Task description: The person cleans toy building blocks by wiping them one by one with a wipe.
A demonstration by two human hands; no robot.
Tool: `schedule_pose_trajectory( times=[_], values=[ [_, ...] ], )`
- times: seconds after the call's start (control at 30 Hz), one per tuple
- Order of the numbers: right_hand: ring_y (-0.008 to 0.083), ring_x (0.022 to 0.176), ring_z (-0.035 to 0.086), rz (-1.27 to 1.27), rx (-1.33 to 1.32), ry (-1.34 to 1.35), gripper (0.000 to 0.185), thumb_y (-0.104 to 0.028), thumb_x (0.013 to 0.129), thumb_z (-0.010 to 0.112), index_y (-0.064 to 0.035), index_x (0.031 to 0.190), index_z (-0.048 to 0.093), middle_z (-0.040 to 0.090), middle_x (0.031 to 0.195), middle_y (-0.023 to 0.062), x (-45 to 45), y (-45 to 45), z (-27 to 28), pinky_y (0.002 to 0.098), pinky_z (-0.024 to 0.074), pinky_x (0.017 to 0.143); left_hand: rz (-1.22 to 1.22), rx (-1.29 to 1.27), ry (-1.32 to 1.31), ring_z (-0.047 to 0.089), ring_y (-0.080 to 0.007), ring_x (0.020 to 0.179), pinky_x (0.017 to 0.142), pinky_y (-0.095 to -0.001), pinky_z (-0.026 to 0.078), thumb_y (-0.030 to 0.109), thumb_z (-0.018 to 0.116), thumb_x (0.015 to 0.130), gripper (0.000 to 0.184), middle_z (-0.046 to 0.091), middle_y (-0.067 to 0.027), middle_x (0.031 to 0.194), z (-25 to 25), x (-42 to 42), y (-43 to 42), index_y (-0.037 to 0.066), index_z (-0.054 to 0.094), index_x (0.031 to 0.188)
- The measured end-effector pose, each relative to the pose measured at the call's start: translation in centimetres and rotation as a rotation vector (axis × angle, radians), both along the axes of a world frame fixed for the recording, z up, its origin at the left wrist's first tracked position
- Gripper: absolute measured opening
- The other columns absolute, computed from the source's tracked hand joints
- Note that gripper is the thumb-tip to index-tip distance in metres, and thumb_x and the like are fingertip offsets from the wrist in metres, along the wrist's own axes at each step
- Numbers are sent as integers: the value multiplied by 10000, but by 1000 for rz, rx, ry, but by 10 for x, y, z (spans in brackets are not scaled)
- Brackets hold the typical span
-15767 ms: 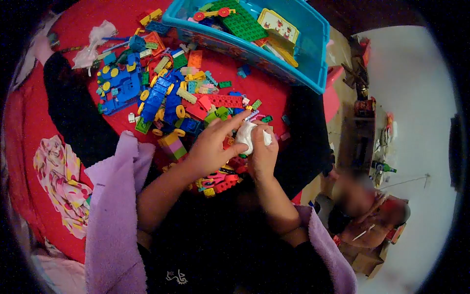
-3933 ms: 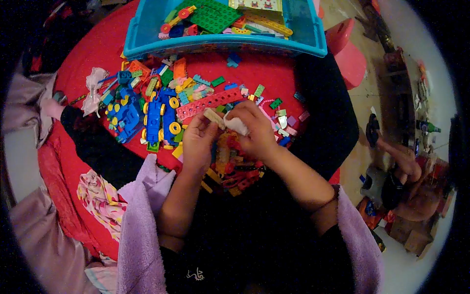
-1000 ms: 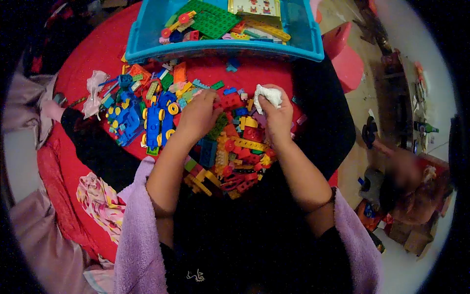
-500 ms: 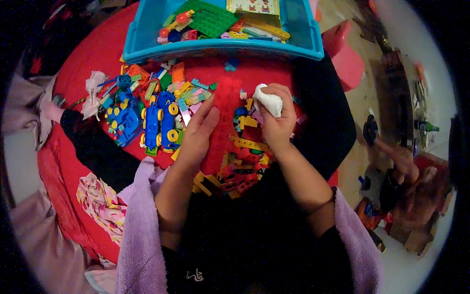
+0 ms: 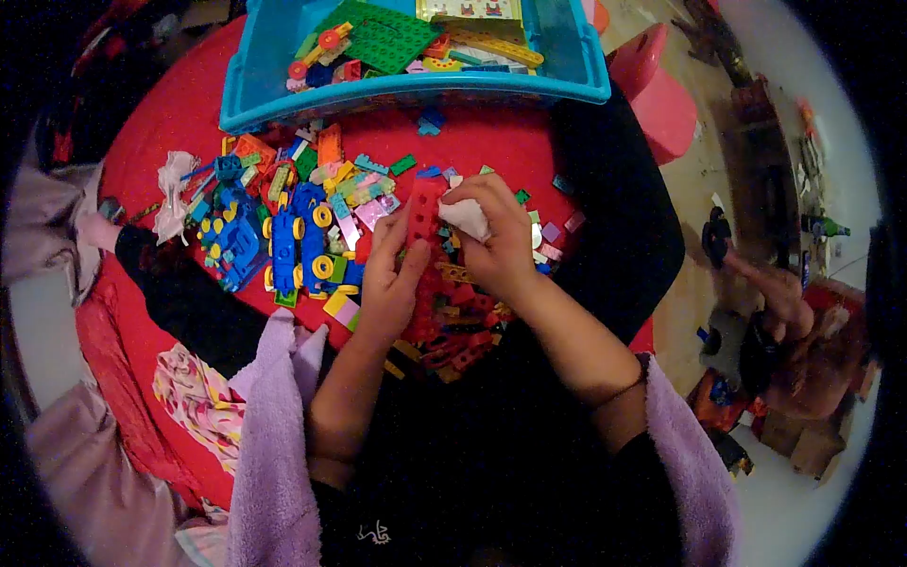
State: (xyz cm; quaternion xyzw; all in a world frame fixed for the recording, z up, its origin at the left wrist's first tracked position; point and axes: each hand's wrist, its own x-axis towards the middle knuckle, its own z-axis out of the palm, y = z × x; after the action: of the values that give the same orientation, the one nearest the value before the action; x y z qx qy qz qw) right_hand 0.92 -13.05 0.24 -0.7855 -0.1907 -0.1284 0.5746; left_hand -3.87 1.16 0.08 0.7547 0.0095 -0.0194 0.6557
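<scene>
A long red toy building piece (image 5: 423, 210) stands upright in my left hand (image 5: 392, 274), gripped between the thumb and fingers. Rounded marks like studs or holes run along its face; its lower part blends into the red surface. My right hand (image 5: 501, 236) is closed round a crumpled white cloth (image 5: 467, 219), or perhaps a tissue, which lies against or very near the red piece's right side. Beneath both hands lie red and yellow bricks (image 5: 463, 331). To the left of my left hand are blue toy vehicle bases (image 5: 300, 241) with yellow wheels.
A blue plastic bin (image 5: 416, 93) with a green baseplate (image 5: 383, 38) and loose pieces stands at the far side. Mixed bricks (image 5: 364, 184) cover the red cloth (image 5: 151, 123). My legs flank the pile. A pink chair-like object (image 5: 661, 109) and another person's arm (image 5: 779, 293) are at right.
My right hand has moved left with the white cloth, up to the red piece. The red piece is turned so its marked face shows. The view has shifted slightly.
</scene>
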Motion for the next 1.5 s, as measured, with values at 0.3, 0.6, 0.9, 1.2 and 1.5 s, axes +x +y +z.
schedule_pose_trajectory(
  times=[0.3,0.6,0.9,1.2,1.5],
  values=[
    [296,784,560,-51,-21,85,317,97,604,613,-47,881,552,551,852,121,-1,2,-3,327,450,676,157,-766,371,489,-157,1042,908,-278,378,225,437,918,427,486,-78,1167,1,-4,-1,2,361,1275],
    [299,801,564,66,-66,51,366,148,564,541,-37,878,558,550,847,119,-9,8,-4,333,459,685,91,-166,101,423,-177,1087,942,-277,313,185,446,908,394,458,-86,1124,-14,-7,4,-21,414,1242],
    [286,808,565,13,-169,71,340,135,570,551,-32,865,565,557,846,117,-7,6,-24,332,458,678,269,-434,310,488,-161,994,893,-245,357,178,438,915,380,504,-96,1092,-23,-10,6,-29,415,1233],
    [296,814,553,105,-58,20,372,100,547,602,-37,891,564,532,904,124,-18,8,-5,327,453,709,140,-338,139,449,-174,1065,934,-282,332,194,418,922,382,471,-94,1152,-12,-5,3,-39,409,1225],
    [331,880,545,115,-116,32,466,49,532,604,-94,972,550,520,957,116,-15,5,-13,385,487,728,243,-648,282,524,-170,999,874,-292,420,243,444,919,422,514,-101,1153,-1,0,4,-7,380,1253]
  ],
)
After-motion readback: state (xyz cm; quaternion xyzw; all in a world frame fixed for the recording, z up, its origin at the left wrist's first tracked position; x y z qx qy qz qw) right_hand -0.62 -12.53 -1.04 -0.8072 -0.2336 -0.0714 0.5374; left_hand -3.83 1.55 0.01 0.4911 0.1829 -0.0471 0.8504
